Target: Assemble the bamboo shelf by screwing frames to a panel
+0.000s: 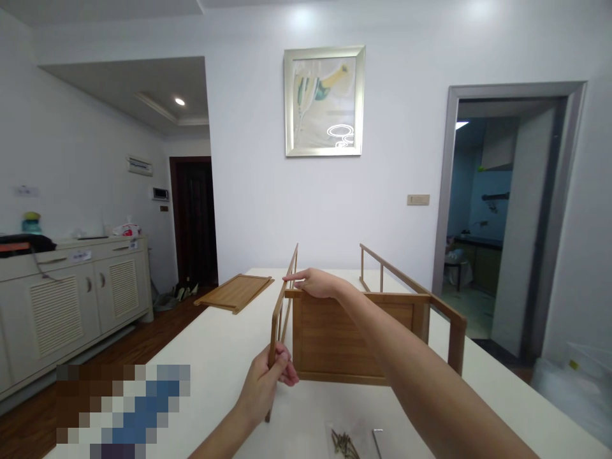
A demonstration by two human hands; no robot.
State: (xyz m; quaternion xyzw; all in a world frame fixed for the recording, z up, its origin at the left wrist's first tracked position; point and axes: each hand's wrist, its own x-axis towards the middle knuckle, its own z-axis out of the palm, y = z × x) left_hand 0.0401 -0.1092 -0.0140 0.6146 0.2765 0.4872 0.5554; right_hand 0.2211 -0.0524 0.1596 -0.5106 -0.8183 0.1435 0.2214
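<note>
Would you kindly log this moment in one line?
left hand: holding slim brown wooden frame | right hand: at brown rectangular wooden panel

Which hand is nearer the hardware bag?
Left: the left hand grips the side frame, beyond and left of the bag; the right hand is farther, at the panel's top corner.

Left hand (pixel 268 375) grips near post of wooden side frame (pixel 274 324). Right hand (pixel 318 284) at upright panel's (pixel 344 338) top corner, index finger toward frame. Second frame (pixel 442 304) right of fingers. Loose panel (pixel 236 291) flat on white table (pixel 215 357), left of right fingers. Screws (pixel 344 444), hex key (pixel 378 440) nearer than left fingers, rightward.
</note>
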